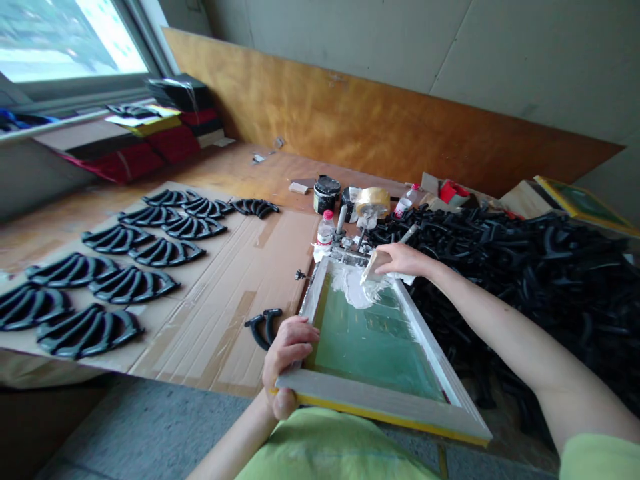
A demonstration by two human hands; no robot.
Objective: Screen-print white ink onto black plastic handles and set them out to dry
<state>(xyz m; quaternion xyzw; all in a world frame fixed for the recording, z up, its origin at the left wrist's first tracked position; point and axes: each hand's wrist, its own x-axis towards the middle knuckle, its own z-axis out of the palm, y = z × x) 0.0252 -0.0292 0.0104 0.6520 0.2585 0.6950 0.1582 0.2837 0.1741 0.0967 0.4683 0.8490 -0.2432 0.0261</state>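
A framed screen (pixel 387 398) with green mesh tilts up toward me, its far end by a metal clamp. My left hand (pixel 289 357) grips the frame's near left corner, thumb below and fingers over the edge. In my right hand (pixel 400 259) is a squeegee (pixel 373 268), its blade against white paste (pixel 356 291) at the mesh's far end. White smears mark the frame's right side. Left of my left hand, two curved black parts (pixel 265 327) lie on the cardboard, partly hidden by that hand.
Fanned rows of black parts (pixel 115 283) cover the cardboard (pixel 200 320) at left. A large heap of black parts (pixel 525 267) fills the right. Behind the screen stand a red-capped bottle (pixel 325 229), a black paint tub (pixel 327 195) and a tape roll (pixel 373 202).
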